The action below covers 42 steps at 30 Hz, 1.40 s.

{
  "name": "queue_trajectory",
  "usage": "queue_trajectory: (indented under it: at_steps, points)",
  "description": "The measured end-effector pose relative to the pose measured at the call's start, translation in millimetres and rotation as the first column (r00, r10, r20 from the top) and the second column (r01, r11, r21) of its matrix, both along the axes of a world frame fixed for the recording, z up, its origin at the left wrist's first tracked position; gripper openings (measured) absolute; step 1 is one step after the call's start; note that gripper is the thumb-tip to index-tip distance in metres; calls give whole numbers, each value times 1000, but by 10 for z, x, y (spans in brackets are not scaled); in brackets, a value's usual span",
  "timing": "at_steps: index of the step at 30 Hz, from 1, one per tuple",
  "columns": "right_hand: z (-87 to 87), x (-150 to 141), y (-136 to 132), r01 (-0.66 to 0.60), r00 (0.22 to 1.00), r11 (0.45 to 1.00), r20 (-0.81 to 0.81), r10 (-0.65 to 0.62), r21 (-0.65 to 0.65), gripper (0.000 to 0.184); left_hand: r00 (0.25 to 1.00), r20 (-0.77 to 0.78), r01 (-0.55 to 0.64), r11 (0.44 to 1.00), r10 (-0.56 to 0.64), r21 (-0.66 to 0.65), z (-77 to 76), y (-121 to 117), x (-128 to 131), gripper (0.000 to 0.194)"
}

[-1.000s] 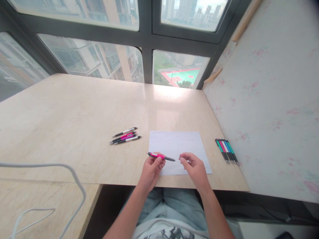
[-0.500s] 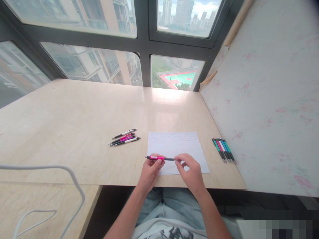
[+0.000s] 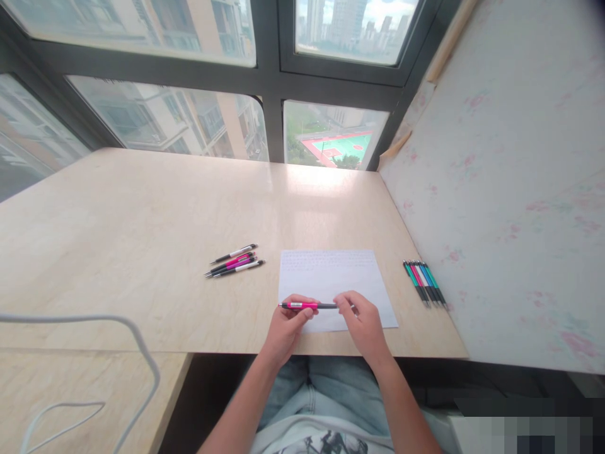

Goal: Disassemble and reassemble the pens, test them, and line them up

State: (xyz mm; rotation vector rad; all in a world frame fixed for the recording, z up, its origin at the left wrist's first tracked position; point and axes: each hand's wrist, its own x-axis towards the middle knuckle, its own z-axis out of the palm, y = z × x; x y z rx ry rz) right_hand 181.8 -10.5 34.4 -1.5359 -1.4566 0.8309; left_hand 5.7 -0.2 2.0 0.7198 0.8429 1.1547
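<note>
A pink pen (image 3: 300,306) with a black grip lies level between my hands, above the lower part of a sheet of paper (image 3: 331,277). My left hand (image 3: 286,329) is closed around its pink barrel, thumb on the near side. At the dark tip end, the fingers of my right hand (image 3: 363,323) pinch the pen; the very tip is hidden behind them. Lines of small handwriting run along the top of the sheet.
Several white, pink and purple pens (image 3: 236,265) lie loosely left of the paper. To the right, a neat row of coloured pens (image 3: 424,284) lies near the wall (image 3: 520,221). A grey cable (image 3: 142,334) curves across the lower left. Windows border the table's far edge.
My right hand's fingers have closed further over the pen's tip end. The pen has shifted slightly right and down and lies more level.
</note>
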Motion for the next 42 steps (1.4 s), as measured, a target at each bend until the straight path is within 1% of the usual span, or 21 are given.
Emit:
queue_trajectory:
  at_steps: [1, 3, 6, 9, 11, 14, 16, 22, 25, 27, 28, 29, 31, 32, 33, 34, 36, 39, 42]
  points:
    - [-9, -6, 5, 30, 999, 1000, -14, -30, 2, 29, 1000, -15, 2, 1000, -2, 6, 5, 1, 2, 14]
    - [-22, -16, 9, 58, 997, 998, -56, -59, -17, 27, 1000, -28, -3, 1000, 3, 13, 13, 5, 8, 14]
    - [-20, -22, -9, 9, 991, 998, -134, -17, -61, 27, 999, -18, -28, 999, 28, 15, 16, 9, 22, 14]
    - [-7, -19, -41, -44, 986, 999, -161, 40, -23, 24, 997, 26, -74, 997, 75, -14, 13, 14, 35, 15]
    - [-5, -19, -57, -69, 989, 997, -129, 72, 25, 20, 992, 72, -97, 994, 100, -41, 7, 18, 38, 15]
    - [-12, -24, -69, -57, 996, 997, -65, 61, 51, 18, 989, 109, -99, 994, 104, -56, -5, 24, 35, 15]
    - [-13, -28, -70, -52, 998, 997, -30, 54, 49, 21, 989, 109, -91, 994, 96, -54, -14, 27, 28, 15]
    - [25, -35, -66, -126, 989, 989, 93, 118, 82, 29, 991, 104, -76, 996, 80, -43, -6, 24, 19, 14]
    - [33, -36, -70, -155, 980, 985, 136, 144, 77, 32, 989, 106, -95, 994, 101, -56, 15, 20, 34, 15]
    - [30, -30, -81, -190, 976, 981, 120, 185, 33, 33, 986, 110, -119, 990, 127, -74, 24, 18, 44, 15]
    - [27, -25, -89, -226, 969, 974, 103, 225, -4, 34, 985, 110, -125, 989, 133, -81, 24, 17, 47, 16]
    - [24, -20, -98, -277, 956, 960, 85, 280, -47, 34, 985, 106, -125, 989, 134, -85, 22, 16, 48, 17]
    - [16, -12, -115, -398, 912, 909, 51, 407, -124, 32, 990, 86, -106, 991, 113, -83, 10, 14, 44, 20]
    - [13, -11, -121, -443, 891, 884, 34, 452, -150, 31, 992, 73, -95, 992, 101, -78, 2, 13, 40, 21]
    - [9, -12, -125, -460, 883, 873, 17, 468, -162, 30, 994, 61, -85, 994, 90, -71, -5, 13, 36, 22]
    - [8, -17, -125, -446, 892, 880, 2, 452, -162, 27, 996, 50, -76, 995, 79, -64, -12, 12, 32, 23]
    - [12, -38, -116, -359, 933, 923, -31, 358, -140, 22, 997, 26, -65, 997, 66, -43, -20, 14, 28, 23]
    - [52, -100, -81, -221, 974, 972, -70, 216, -77, 28, 999, -19, -51, 999, 51, -4, -28, 13, 26, 23]
    - [122, -189, -30, -153, 984, 988, -96, 153, 2, 32, 998, -62, -8, 999, 10, 40, -41, 4, 25, 21]
